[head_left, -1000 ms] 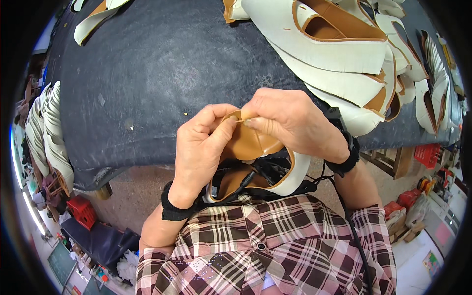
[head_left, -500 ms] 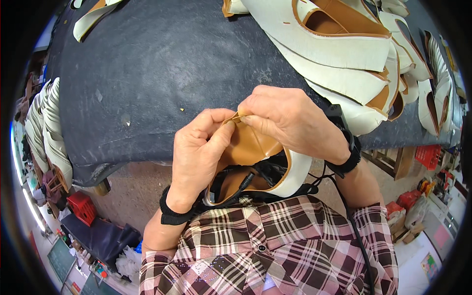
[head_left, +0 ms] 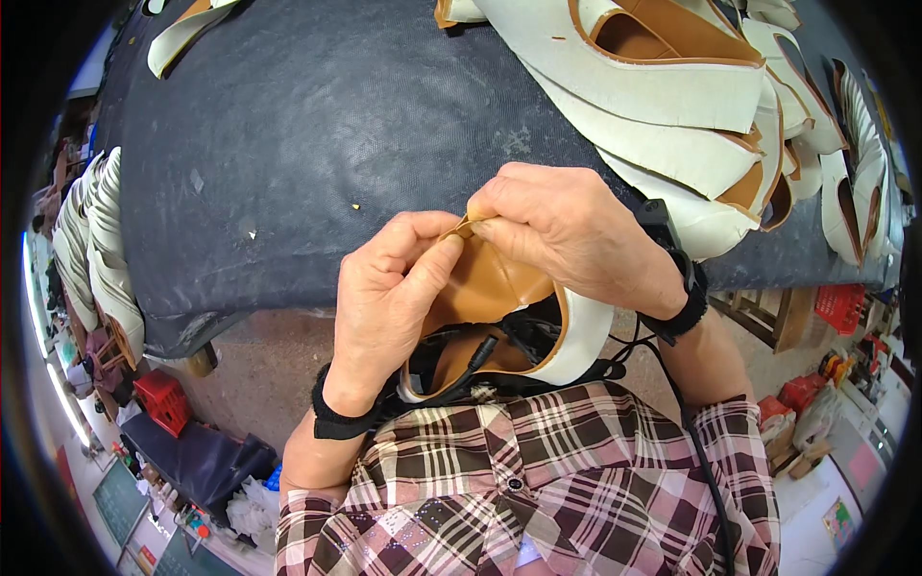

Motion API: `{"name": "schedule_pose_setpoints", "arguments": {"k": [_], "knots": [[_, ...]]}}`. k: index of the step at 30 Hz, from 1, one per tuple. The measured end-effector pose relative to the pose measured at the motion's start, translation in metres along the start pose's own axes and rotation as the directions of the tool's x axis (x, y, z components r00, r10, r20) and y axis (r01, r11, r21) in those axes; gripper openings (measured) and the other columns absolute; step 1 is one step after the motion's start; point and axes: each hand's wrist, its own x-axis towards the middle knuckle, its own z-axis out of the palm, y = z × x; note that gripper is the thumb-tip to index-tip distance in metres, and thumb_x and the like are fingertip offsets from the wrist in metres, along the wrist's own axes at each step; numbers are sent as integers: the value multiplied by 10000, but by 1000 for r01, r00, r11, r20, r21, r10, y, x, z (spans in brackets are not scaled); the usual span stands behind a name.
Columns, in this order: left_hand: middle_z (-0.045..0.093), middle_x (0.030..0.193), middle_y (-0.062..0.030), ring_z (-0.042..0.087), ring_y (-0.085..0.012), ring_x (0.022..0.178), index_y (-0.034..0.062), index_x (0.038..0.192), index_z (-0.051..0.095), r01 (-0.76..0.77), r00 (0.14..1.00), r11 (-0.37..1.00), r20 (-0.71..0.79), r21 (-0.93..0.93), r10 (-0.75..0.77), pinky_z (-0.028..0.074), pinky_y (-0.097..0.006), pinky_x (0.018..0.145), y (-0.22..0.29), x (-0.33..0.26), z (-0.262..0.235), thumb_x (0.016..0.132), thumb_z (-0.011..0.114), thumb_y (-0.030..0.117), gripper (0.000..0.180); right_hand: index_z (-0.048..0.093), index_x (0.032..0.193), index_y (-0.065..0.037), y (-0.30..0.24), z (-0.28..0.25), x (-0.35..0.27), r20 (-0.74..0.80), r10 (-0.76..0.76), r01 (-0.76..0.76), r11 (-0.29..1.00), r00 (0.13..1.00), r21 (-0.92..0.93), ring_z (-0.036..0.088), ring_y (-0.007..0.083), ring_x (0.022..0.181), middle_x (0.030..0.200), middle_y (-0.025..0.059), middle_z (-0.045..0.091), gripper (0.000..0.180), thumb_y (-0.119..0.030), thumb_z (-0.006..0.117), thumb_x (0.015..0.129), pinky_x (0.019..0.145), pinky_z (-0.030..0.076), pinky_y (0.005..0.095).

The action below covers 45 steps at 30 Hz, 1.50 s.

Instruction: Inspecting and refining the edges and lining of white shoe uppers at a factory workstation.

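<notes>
I hold a shoe upper [head_left: 499, 298], tan leather inside and white outside, close to my chest at the near edge of the dark grey table [head_left: 317, 144]. My left hand [head_left: 389, 298] grips its left side with thumb and fingers. My right hand [head_left: 567, 230] pinches the top edge of the tan lining between thumb and forefinger. The fingertips of both hands meet at that edge. Black bands sit on both wrists, and a black cable runs under the piece.
A pile of white and tan shoe uppers [head_left: 691, 96] covers the table's far right. Another stack of white pieces [head_left: 91, 250] hangs at the left edge. One loose piece [head_left: 187, 29] lies at the far left. Red crates [head_left: 161, 398] stand on the floor below.
My hands have shifted slightly; the left fingers have slid along the upper's edge toward the right hand's pinch. The piece stays in the same place.
</notes>
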Motion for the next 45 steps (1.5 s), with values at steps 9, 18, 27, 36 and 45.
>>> {"name": "schedule_pose_setpoints", "arguments": {"k": [9, 18, 27, 36, 45], "knots": [[630, 719, -9, 543, -30, 630, 10, 923, 644, -207, 970, 934, -64, 290, 235, 438, -187, 564, -2, -3, 3, 856, 608, 37, 81, 564, 864, -3, -8, 4, -8, -84, 181, -183, 983, 980, -26, 586, 250, 635, 700, 103, 580, 119, -95, 618, 813, 553, 452, 326], [652, 758, -33, 557, -40, 638, 5, 956, 653, -265, 959, 908, -12, 323, 284, 451, -190, 571, -2, -1, -1, 836, 623, 14, 124, 532, 804, -1, -16, 5, -14, -103, 370, -323, 894, 923, 310, 577, 207, 608, 728, 108, 589, 108, -44, 627, 778, 545, 451, 280], [667, 796, -33, 578, -50, 673, 7, 971, 656, -303, 953, 914, 62, 268, 298, 460, -191, 590, -3, 5, -6, 846, 620, 18, 131, 534, 837, -14, -10, 2, -10, 37, 416, -396, 831, 909, 392, 546, 66, 737, 907, 59, 618, 83, -5, 613, 814, 639, 445, 207], [661, 800, -35, 578, -53, 691, 5, 957, 652, -290, 957, 924, 59, 251, 284, 464, -195, 602, -3, 9, -6, 846, 624, 28, 116, 520, 802, -19, -8, 3, -7, -3, 404, -369, 841, 915, 396, 524, 51, 673, 876, 43, 613, 104, 1, 622, 796, 587, 430, 195], [638, 742, -9, 567, -45, 677, 1, 890, 636, -70, 997, 971, 25, 228, 66, 451, -185, 597, 1, 18, -4, 867, 619, 74, 78, 528, 781, 3, 9, 18, -2, -167, 353, -264, 879, 921, 397, 608, 225, 607, 653, 116, 592, 90, -44, 587, 732, 541, 464, 323]]}}
